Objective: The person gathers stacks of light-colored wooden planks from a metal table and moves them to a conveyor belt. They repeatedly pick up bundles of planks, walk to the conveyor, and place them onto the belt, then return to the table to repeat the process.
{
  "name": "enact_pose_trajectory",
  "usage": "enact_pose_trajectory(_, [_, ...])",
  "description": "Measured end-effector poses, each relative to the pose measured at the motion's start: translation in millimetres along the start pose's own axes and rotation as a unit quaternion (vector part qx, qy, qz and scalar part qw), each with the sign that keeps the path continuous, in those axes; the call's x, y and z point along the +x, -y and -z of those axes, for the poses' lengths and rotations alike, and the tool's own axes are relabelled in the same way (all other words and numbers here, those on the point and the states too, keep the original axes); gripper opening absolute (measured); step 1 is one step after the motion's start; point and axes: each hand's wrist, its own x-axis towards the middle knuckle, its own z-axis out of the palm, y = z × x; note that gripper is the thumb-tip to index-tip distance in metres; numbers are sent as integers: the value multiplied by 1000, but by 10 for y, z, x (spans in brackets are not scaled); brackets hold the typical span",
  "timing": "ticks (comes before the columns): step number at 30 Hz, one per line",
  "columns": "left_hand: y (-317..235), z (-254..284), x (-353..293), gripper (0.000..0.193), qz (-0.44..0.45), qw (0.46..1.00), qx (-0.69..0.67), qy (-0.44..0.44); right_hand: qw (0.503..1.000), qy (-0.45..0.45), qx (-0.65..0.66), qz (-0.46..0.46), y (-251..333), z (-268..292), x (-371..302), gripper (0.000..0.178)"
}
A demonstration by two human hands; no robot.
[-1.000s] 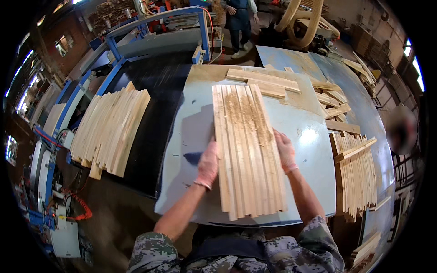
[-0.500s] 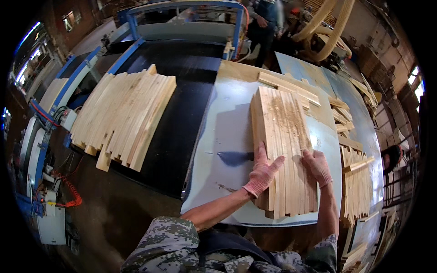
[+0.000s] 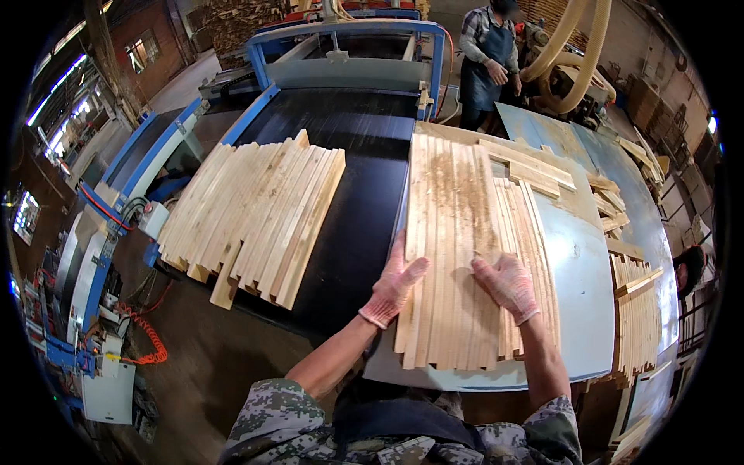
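Note:
A row of long pale wooden strips (image 3: 449, 225), dusted with sawdust at its far end, is squeezed between my two gloved hands. My left hand (image 3: 393, 285) presses along its left side, thumb on top. The right hand (image 3: 508, 285) holds the opposite side, its thumb also over the strips. Beneath and to the right lies a second layer of strips (image 3: 536, 267), partly covered by the held row. Both layers are over the light blue-white tabletop (image 3: 577, 310). Left of it, a separate row of wooden strips (image 3: 256, 217) rests on a black conveyor belt (image 3: 353, 225).
A blue-framed machine (image 3: 341, 66) spans the far end of the belt. Loose strips (image 3: 535, 172) lie at the table's back, with more strips (image 3: 635, 310) stacked at right. A co-worker in an apron (image 3: 484, 77) stands behind, near thick pale hoses (image 3: 570, 46).
My hands have slid the upper row of strips left, toward the belt, uncovering the lower layer on its right. The view has shifted, and the co-worker now shows more fully.

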Motion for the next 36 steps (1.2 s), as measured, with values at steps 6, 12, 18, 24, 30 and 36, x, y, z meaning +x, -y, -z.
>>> enact_pose_trajectory(6, [2, 1203, -93, 118, 78, 997, 21, -21, 998, 22, -32, -54, 283, -1197, 206, 63])
enact_pose_trajectory(12, [33, 1844, -31, 113, 127, 986, 104, -37, 996, 30, -13, -80, 564, -1782, 359, 64])
enact_pose_trajectory(18, [-618, 1697, -2, 103, 151, 766, 624, -30, 992, 7, -23, -120, 869, -1983, 686, 77])
enact_pose_trajectory(24, [-1616, 1985, -746, 71, 95, 930, 338, 108, 993, 0, 7, -121, 1111, -2281, 839, 82])
enact_pose_trajectory(30, [-2017, 3448, -1349, 53, 45, 914, 392, -97, 994, -8, 6, -111, 930, -2449, 984, 77])
enact_pose_trajectory(36, [-2038, 5907, -1409, 49, 67, 768, 587, -246, 995, 33, 59, -74, 1015, -2218, 768, 76])
